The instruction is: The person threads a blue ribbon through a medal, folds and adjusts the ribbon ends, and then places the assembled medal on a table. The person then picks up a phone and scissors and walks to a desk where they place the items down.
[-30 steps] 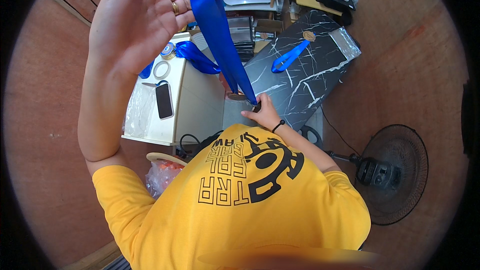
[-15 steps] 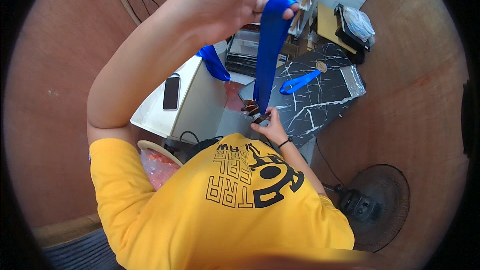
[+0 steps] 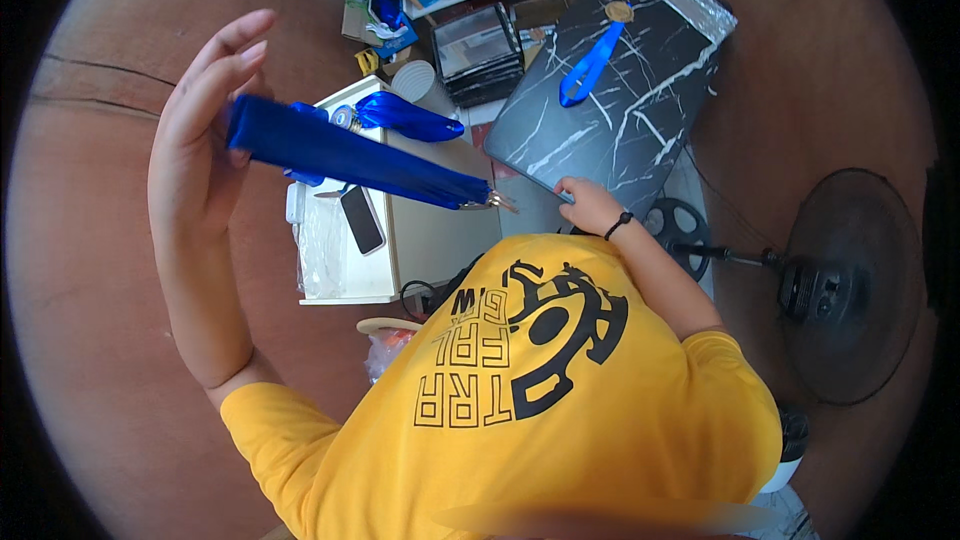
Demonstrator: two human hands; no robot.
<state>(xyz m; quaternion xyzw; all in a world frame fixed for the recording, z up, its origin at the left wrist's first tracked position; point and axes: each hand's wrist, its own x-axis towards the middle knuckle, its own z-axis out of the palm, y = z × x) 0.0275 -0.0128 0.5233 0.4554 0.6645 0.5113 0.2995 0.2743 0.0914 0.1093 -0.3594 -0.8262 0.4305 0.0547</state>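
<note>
Your left hand (image 3: 200,125) has the ribbons (image 3: 350,155) hooked over its lower fingers, upper ones sticking out loose. Big change from half a second ago: your right hand (image 3: 592,208) was at the medals (image 3: 490,199), and now they're off to the left of those fingers, clear of them. So I'd say your left is carrying the whole bunch, slung out at a slant. Right fingers look narrow, beside the table (image 3: 525,135) edge; can't tell if they're pinching anything. Another medal (image 3: 619,12) lies beyond them on the table.
</note>
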